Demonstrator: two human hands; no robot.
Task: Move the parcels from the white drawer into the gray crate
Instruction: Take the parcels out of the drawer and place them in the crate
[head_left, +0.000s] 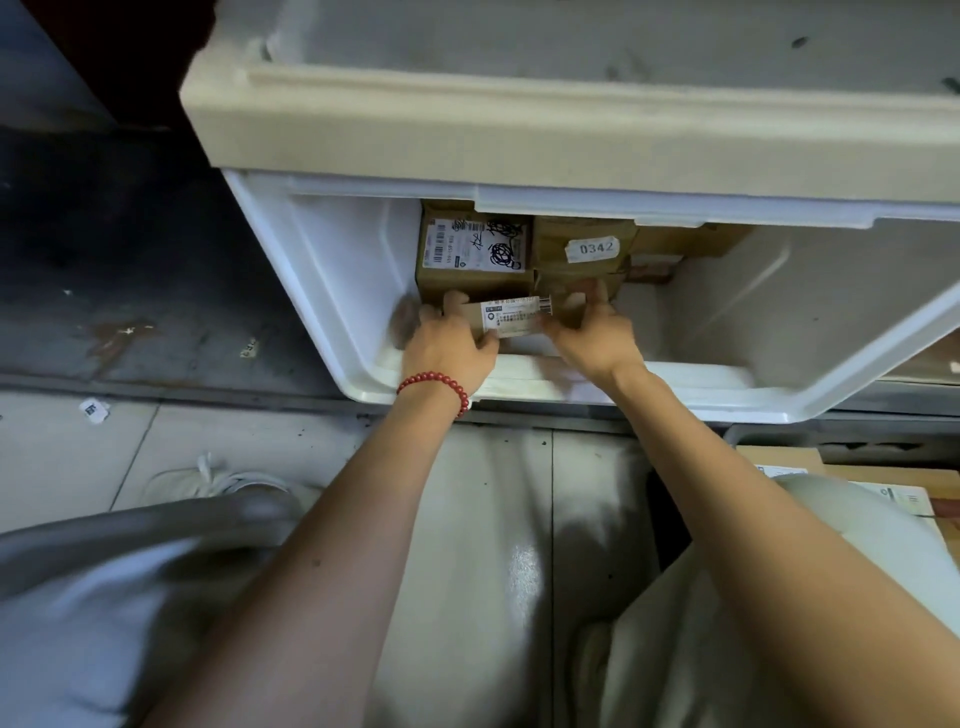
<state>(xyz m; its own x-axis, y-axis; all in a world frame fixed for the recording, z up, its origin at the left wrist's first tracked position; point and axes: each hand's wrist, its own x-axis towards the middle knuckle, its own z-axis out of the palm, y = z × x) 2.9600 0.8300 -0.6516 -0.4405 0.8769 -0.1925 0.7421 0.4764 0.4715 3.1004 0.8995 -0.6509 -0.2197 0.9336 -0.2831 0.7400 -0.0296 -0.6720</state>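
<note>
One white drawer (322, 291) stands pulled out beneath a cream cabinet top (467, 124). Several brown cardboard parcels sit at its rear: a box with a scribbled-over label (475, 249) on the left and, just beside it, a box marked 0342 (587, 249). Further cartons to the right are partly hidden under the upper edge. Both forearms extend into the drawer. Left hand (452, 340) and right hand (592, 332) hold a small labelled parcel (514, 317) between them, inside the drawer, in front of the rear boxes. Left fingers curl over its left end, thumb beneath; right fingers pinch its right end. Whether it rests on the drawer floor cannot be determined. A red bead bracelet (436, 384) circles the left wrist.
</note>
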